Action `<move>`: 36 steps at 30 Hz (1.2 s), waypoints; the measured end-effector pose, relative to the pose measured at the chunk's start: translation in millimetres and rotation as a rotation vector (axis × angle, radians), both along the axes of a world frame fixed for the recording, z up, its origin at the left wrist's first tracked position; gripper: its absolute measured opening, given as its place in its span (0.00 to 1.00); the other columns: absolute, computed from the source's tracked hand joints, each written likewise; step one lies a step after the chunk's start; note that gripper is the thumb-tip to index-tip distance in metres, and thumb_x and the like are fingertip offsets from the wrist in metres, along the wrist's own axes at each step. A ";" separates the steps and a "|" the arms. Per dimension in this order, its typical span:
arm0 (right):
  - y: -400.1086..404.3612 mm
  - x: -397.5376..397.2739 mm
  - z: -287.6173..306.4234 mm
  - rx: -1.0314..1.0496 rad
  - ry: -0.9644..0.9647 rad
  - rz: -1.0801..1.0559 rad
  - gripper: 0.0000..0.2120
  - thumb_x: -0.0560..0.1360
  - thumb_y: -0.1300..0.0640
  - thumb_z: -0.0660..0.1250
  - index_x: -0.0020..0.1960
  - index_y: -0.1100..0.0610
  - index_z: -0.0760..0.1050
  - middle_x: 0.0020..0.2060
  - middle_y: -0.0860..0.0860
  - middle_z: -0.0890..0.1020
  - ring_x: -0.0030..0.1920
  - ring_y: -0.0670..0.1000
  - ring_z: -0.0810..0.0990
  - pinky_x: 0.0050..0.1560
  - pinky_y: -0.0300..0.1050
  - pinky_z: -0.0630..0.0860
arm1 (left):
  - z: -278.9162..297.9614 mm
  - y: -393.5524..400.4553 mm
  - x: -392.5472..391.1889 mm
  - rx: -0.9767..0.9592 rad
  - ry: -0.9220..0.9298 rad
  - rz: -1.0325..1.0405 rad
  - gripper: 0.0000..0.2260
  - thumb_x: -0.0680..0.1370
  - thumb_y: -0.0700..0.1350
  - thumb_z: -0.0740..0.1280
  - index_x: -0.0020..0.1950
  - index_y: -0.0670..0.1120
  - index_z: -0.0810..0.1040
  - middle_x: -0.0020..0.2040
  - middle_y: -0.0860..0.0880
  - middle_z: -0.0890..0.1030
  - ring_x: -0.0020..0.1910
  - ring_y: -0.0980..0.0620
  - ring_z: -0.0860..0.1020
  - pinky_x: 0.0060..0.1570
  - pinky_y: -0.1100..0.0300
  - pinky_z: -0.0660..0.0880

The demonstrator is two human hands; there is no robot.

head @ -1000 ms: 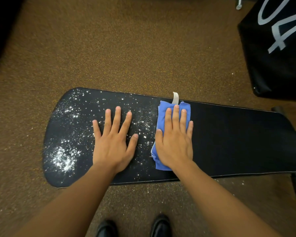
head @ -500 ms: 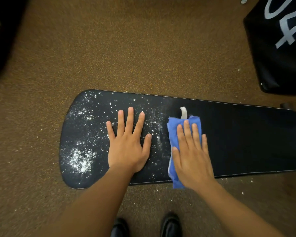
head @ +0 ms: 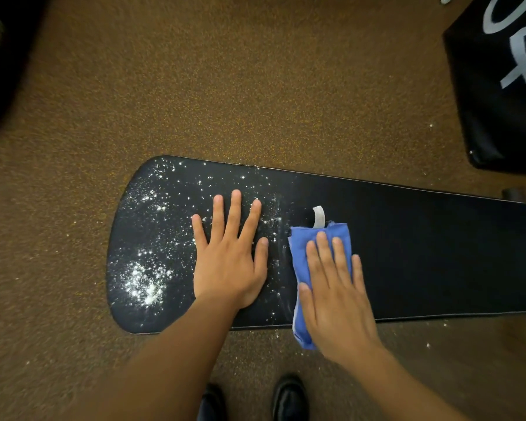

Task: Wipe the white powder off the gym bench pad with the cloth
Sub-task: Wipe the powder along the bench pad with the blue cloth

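From the head camera, a black gym bench pad (head: 422,253) lies across the view, its rounded end at the left and its right end running out of frame. White powder (head: 145,282) covers the left part, thickest in a clump near the front left corner, with finer specks reaching toward the middle; the pad's right half is dark and bare. The left hand (head: 230,262) rests flat on the pad amid the powder, fingers straight and spread, gripping nothing. Just beside it, the right hand (head: 334,296) presses flat, fingers straight, on a folded blue cloth (head: 304,247), whose near end hangs over the pad's front edge. A white loop tag (head: 319,216) sticks out from the cloth's far end. Brown speckled floor (head: 225,86) surrounds the pad, with scattered specks along the front edge. Two black shoes (head: 289,399) show at the bottom, and a black padded block (head: 504,117) with white numerals stands at the upper right.
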State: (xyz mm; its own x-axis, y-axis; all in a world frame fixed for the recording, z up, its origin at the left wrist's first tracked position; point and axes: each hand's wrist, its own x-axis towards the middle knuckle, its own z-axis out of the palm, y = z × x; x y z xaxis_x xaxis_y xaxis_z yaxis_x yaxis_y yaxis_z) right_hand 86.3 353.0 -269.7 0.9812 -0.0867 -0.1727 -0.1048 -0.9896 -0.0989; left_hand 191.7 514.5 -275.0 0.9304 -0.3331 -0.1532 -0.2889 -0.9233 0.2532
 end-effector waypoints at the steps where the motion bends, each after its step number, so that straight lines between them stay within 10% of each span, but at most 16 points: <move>1: -5.3 10.4 -1.6 -0.014 0.008 -0.023 0.30 0.81 0.48 0.46 0.79 0.60 0.54 0.79 0.57 0.53 0.79 0.58 0.49 0.75 0.62 0.52 | 0.0 -0.3 0.2 0.003 0.001 0.000 0.27 0.81 0.59 0.43 0.80 0.55 0.44 0.81 0.50 0.41 0.78 0.47 0.36 0.74 0.38 0.38; 8: 7.8 117.9 -4.6 0.016 -0.026 -0.267 0.31 0.81 0.48 0.45 0.79 0.61 0.44 0.79 0.58 0.45 0.79 0.60 0.42 0.77 0.61 0.44 | -4.1 0.0 -0.4 0.018 -0.011 0.000 0.27 0.82 0.58 0.43 0.80 0.55 0.45 0.81 0.50 0.42 0.78 0.47 0.37 0.74 0.38 0.38; 14: -2.4 15.4 3.5 -0.002 0.015 0.096 0.30 0.81 0.48 0.47 0.79 0.61 0.53 0.79 0.57 0.53 0.79 0.59 0.50 0.74 0.63 0.57 | -1.9 -0.2 0.4 0.004 -0.001 0.005 0.27 0.81 0.59 0.43 0.80 0.55 0.46 0.81 0.50 0.42 0.79 0.47 0.38 0.74 0.38 0.39; 22: 3.5 113.4 -3.7 0.011 -0.017 -0.256 0.32 0.80 0.47 0.43 0.79 0.61 0.43 0.79 0.59 0.44 0.79 0.60 0.42 0.77 0.62 0.45 | -1.3 -0.1 -0.6 0.017 0.002 0.008 0.27 0.81 0.59 0.42 0.80 0.56 0.44 0.81 0.50 0.41 0.78 0.47 0.36 0.74 0.39 0.37; 29: 14.2 17.4 2.2 0.003 -0.005 0.100 0.30 0.81 0.48 0.47 0.79 0.60 0.52 0.79 0.58 0.54 0.78 0.60 0.51 0.74 0.63 0.57 | -2.7 1.5 0.3 0.008 -0.008 0.006 0.27 0.81 0.57 0.43 0.80 0.55 0.47 0.81 0.50 0.43 0.79 0.47 0.38 0.74 0.39 0.38; 36: -26.0 105.8 -3.1 -0.004 -0.004 -0.218 0.32 0.80 0.48 0.44 0.79 0.62 0.46 0.79 0.60 0.47 0.79 0.61 0.45 0.76 0.63 0.48 | -1.4 0.2 -0.1 0.006 -0.006 0.007 0.26 0.82 0.58 0.42 0.80 0.56 0.44 0.81 0.51 0.40 0.78 0.48 0.35 0.74 0.39 0.36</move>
State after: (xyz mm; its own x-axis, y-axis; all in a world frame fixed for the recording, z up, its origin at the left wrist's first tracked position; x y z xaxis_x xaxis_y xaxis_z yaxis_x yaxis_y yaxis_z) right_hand 192.1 327.0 -272.7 0.9398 -0.2979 -0.1676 -0.3162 -0.9439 -0.0955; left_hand 191.6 514.7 -276.4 0.9336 -0.3257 -0.1492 -0.2840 -0.9268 0.2459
